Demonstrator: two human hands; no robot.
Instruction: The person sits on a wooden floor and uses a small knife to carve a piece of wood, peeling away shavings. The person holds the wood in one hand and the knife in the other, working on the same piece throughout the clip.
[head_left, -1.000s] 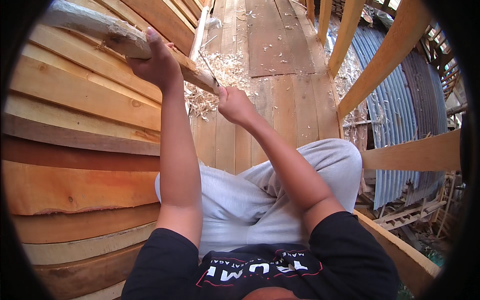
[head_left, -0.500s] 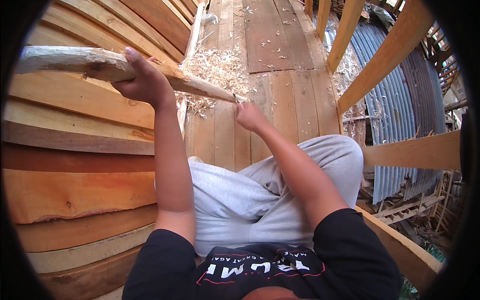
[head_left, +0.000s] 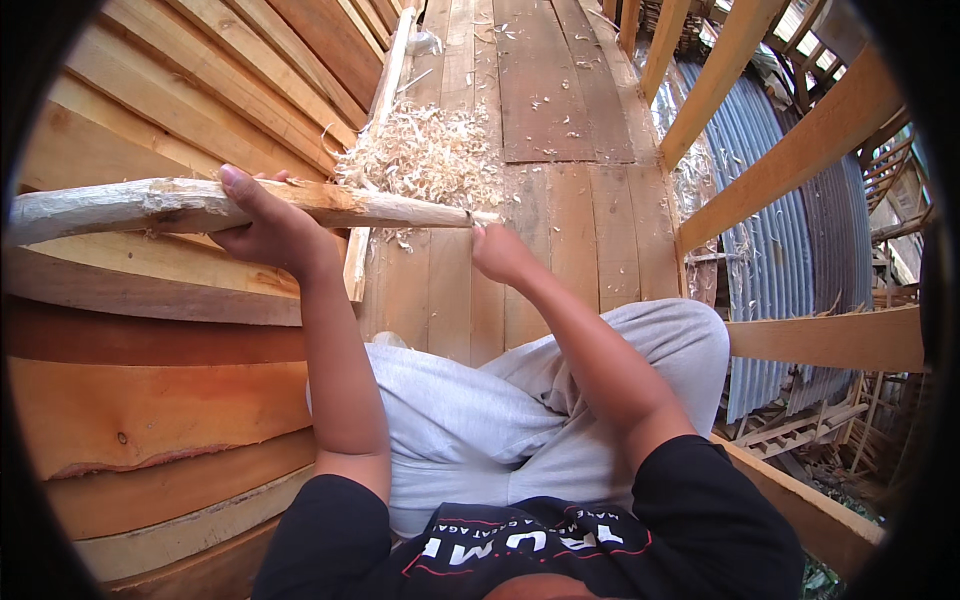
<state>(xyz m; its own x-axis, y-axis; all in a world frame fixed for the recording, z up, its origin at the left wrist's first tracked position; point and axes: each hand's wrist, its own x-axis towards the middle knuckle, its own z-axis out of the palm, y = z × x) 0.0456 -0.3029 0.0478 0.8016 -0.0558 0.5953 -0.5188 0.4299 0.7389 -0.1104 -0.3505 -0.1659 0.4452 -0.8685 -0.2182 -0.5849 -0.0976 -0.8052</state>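
A long, peeled, pale wooden pole (head_left: 390, 208) lies crosswise in front of me, tapering toward its right end. My left hand (head_left: 265, 225) is wrapped around its thicker middle part, thumb on top. At the thin right end my right hand (head_left: 500, 252) is closed in a fist against the pole. What looks like a knife (head_left: 469, 216) sits in that fist; only a short dark bit of it shows on the wood, and its handle is hidden by my fingers. A heap of curled wood shavings (head_left: 430, 155) lies on the floor just beyond the pole.
Stacked planks (head_left: 170, 400) form the left side. A plank floor (head_left: 555, 240) with scattered shavings stretches ahead. Wooden railing slats (head_left: 720, 100) stand on the right, with corrugated metal sheets (head_left: 760, 240) beyond and below them. My crossed legs (head_left: 470, 410) are under my arms.
The pole has swung from a slant to nearly level, its left end lower in view. My left hand has come down with it; my right hand stays at the thin end.
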